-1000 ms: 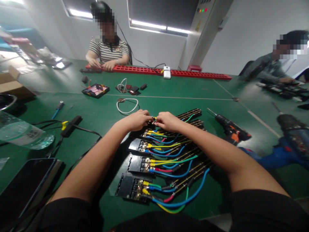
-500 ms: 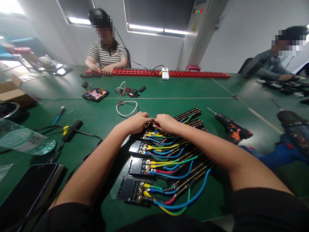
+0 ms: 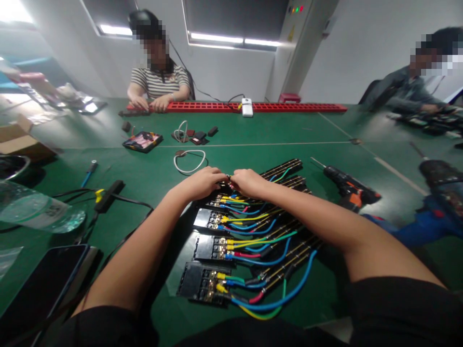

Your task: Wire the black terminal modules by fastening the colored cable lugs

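Note:
A row of black terminal blocks lies on the green table in front of me, wired with blue, yellow, green and red leads that run to black strips. My left hand and my right hand meet over the farthest block. Both are curled, fingertips pinched together on a small dark part at the wire ends, too small to name.
A cordless screwdriver lies to the right, a second drill farther right. A water bottle, a phone and a black cable sit at left. A white cable loop lies ahead. Two other people work at a red rail and at right.
My hands stay pinched together at the far block, with only slight finger movement. The view has shifted a little.

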Action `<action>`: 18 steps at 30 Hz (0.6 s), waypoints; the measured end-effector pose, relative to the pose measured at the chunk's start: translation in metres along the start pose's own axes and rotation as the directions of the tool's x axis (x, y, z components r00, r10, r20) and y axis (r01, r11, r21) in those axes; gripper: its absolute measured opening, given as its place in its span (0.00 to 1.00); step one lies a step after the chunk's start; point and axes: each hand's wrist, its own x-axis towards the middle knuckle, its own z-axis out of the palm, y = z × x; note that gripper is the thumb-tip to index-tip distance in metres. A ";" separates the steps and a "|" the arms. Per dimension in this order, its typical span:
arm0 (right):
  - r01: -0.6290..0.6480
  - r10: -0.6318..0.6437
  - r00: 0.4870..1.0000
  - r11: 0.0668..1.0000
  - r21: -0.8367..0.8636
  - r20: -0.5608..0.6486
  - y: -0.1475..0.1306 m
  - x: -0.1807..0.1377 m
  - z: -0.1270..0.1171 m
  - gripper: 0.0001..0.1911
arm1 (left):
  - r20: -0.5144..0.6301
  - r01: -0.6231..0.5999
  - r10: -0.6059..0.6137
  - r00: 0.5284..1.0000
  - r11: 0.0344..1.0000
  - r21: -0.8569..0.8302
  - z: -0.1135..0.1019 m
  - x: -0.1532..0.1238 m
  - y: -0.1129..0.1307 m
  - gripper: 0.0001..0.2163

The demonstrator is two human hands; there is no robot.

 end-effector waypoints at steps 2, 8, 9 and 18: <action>-0.003 0.003 1.000 1.000 0.007 0.005 0.000 0.000 0.000 0.15 | -0.020 -0.017 0.016 1.000 0.999 -0.030 0.000 -0.001 -0.001 0.16; -0.008 0.007 1.000 1.000 0.025 0.020 -0.001 0.000 -0.001 0.16 | -0.022 -0.064 0.065 0.998 0.997 0.043 0.001 -0.002 -0.001 0.17; -0.013 0.012 1.000 1.000 0.023 0.029 -0.002 0.000 -0.001 0.16 | -0.018 -0.067 0.068 0.998 0.996 0.059 0.001 -0.002 -0.001 0.17; -0.027 0.027 0.998 1.000 -0.004 0.065 -0.005 0.000 -0.003 0.17 | -0.045 -0.076 0.079 0.996 0.995 0.060 0.003 -0.002 -0.002 0.17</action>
